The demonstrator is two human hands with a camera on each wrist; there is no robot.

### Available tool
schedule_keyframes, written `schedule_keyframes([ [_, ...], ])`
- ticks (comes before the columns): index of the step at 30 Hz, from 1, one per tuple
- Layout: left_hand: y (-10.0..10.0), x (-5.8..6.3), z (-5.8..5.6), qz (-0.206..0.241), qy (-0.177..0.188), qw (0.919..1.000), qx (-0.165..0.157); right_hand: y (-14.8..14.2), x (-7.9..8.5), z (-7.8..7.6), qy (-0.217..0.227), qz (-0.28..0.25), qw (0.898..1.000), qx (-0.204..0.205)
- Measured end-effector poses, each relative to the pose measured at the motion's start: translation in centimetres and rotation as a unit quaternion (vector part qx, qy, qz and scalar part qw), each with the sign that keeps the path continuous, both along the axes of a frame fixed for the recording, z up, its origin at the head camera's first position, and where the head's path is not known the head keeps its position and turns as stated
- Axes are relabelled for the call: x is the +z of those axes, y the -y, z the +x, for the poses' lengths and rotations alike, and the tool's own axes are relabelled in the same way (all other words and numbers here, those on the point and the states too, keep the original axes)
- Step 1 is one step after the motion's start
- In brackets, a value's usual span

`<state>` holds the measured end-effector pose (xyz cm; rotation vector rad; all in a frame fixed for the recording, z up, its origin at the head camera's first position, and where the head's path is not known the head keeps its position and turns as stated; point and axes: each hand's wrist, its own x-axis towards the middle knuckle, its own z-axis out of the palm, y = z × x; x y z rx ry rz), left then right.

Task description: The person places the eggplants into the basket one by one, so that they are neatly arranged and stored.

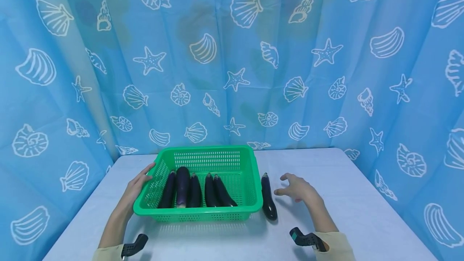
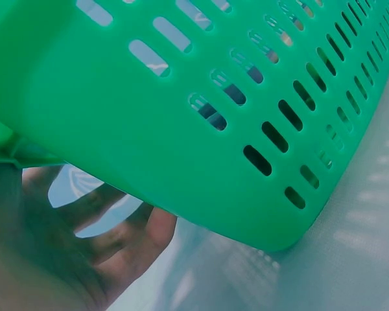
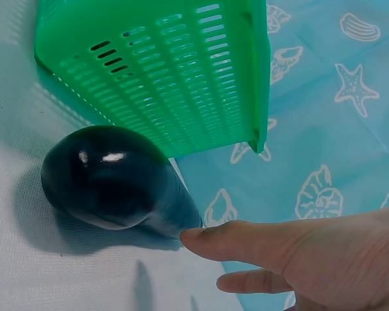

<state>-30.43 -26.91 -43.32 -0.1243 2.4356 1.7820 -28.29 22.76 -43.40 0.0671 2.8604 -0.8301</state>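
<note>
A green plastic basket (image 1: 232, 214) stands on the table with several dark purple eggplants (image 1: 183, 186) inside, lying side by side. My left hand (image 1: 134, 190) touches the basket's left side near the rim; in the left wrist view its spread fingers (image 2: 133, 243) meet the outer wall, and part of the hand is hidden. One more eggplant (image 1: 268, 198) lies on the table, just right of the basket. Beside that eggplant is my right hand (image 1: 299, 188), thumb and fingers apart, holding nothing. From the right wrist, the eggplant's rounded end (image 3: 104, 175) faces the camera and a fingertip overlaps its far end.
A white cloth (image 1: 348, 204) covers the table. Behind and along both sides hangs a blue curtain (image 1: 232, 59) with white shell and starfish prints. Black straps with camera mounts (image 1: 308, 240) sit on both wrists.
</note>
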Motion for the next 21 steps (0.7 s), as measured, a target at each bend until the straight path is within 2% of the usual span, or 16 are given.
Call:
schedule_keyframes([
  [21, -0.1, -0.09, -0.04, -0.004, -0.003, 1.0, 0.0, 0.23, 0.0, -0.07, 0.0, -0.001, 1.0, 0.005],
])
